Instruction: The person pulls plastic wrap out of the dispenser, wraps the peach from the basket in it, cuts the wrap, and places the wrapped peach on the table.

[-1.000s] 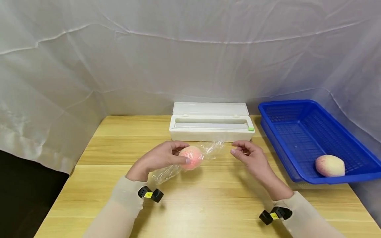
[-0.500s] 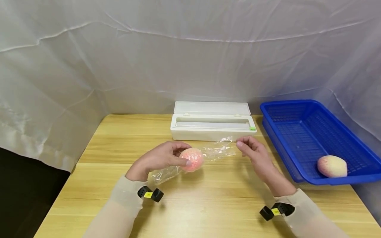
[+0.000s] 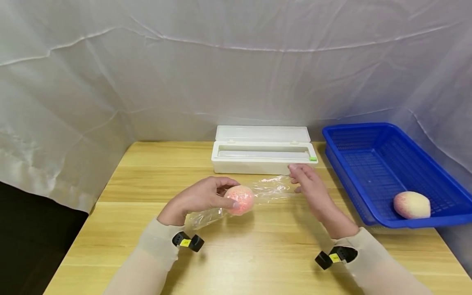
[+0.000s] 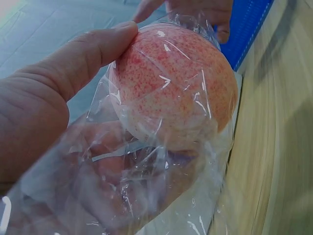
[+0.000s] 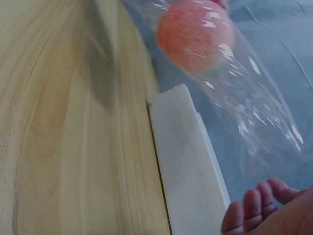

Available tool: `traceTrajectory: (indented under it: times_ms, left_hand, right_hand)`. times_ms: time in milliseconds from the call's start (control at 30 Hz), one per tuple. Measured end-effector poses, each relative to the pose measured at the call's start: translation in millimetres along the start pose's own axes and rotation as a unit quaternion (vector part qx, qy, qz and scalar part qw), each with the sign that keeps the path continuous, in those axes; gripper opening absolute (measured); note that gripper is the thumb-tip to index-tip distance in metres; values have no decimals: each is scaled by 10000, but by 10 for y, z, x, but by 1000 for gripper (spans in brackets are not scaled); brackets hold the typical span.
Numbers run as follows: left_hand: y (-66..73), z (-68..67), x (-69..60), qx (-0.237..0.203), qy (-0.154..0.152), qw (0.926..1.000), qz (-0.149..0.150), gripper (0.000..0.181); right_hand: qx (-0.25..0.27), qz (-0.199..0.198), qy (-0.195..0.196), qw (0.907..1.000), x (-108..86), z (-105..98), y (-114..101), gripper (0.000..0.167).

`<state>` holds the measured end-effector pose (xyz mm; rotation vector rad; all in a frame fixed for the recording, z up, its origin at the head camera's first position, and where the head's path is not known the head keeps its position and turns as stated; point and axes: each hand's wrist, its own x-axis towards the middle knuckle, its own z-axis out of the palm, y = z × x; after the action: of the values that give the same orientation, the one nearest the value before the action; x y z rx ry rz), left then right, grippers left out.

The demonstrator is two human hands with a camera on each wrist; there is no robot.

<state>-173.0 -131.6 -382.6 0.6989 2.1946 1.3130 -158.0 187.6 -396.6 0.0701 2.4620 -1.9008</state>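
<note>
My left hand (image 3: 200,198) holds a pink-and-yellow peach (image 3: 240,200) above the table, thumb on its near side and fingers behind. Clear plastic wrap (image 3: 271,189) surrounds the fruit and stretches out loosely to both sides. In the left wrist view the crinkled film also covers the left fingers (image 4: 117,171), seen through it. My right hand (image 3: 311,186) pinches the wrap's right end between thumb and forefinger. Its curled fingers (image 5: 252,208) show at the lower right of the right wrist view, where the film's end is faint.
Behind the hands stands a white wrap dispenser (image 3: 263,166), its lid raised and a roll inside. To the right, a blue plastic basket (image 3: 355,192) holds another peach (image 3: 411,205). Grey cloth (image 3: 236,90) hangs behind the wooden table (image 3: 243,262).
My right hand moved right, then slightly back left and up to the wrap's end. The film right of the peach has spread out wider. My left hand keeps its hold, shifted slightly right.
</note>
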Motion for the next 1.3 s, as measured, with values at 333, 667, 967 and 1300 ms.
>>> traceTrajectory:
  times_ms: [333, 667, 967, 1300]
  left_hand:
    - [39, 52, 25, 115, -31, 9999, 110, 47]
    - [53, 76, 26, -382, 197, 9991, 32, 55]
    - [36, 200, 74, -474, 129, 9987, -157, 86]
    - [-19, 315, 97, -1026, -250, 9943, -143, 68]
  right_hand:
    - [-1413, -805, 687, 9843, 11, 47, 61, 33]
    - [-272, -156, 678, 9972, 49, -9, -46, 50]
    - [228, -333, 569, 9976, 50, 152, -43, 35]
    - [275, -737, 998, 9919, 162, 105, -24, 28]
